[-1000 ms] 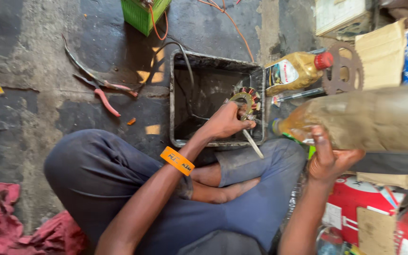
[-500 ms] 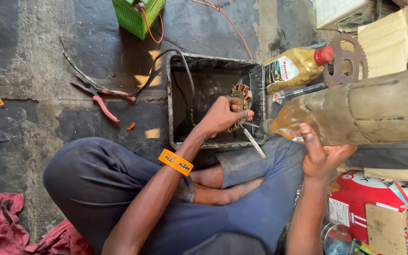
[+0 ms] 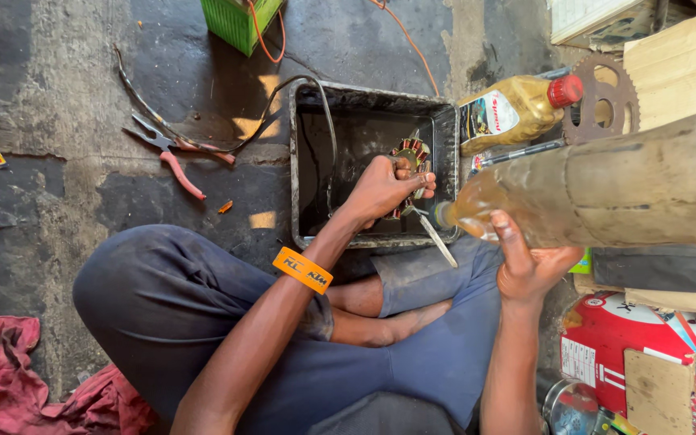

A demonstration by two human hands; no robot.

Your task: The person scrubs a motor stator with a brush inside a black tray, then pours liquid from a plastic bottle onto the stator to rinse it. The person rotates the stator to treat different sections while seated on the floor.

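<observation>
I sit cross-legged on a dark concrete floor. My left hand [image 3: 384, 189], with an orange wristband on its forearm, grips a round wound-coil part with copper windings [image 3: 412, 153] inside a black metal tray [image 3: 364, 97]. My right hand [image 3: 529, 266] supports from below a large dirty plastic bottle [image 3: 606, 189] of yellowish liquid, tipped on its side with the mouth pointing at the tray's right rim. A thin metal tool [image 3: 437, 238] sticks out over the tray's near edge.
Red-handled pliers [image 3: 175, 157] and a black cable lie left of the tray. A yellow oil bottle with red cap [image 3: 517, 109] and a sprocket [image 3: 606, 97] lie to the right. A green crate [image 3: 239, 20] is behind, red cloth [image 3: 10, 379] at lower left, red boxes [image 3: 630, 346] at lower right.
The big bottle has tilted further and its mouth has come closer to the tray's right rim. My left hand stays on the coil part in the tray.
</observation>
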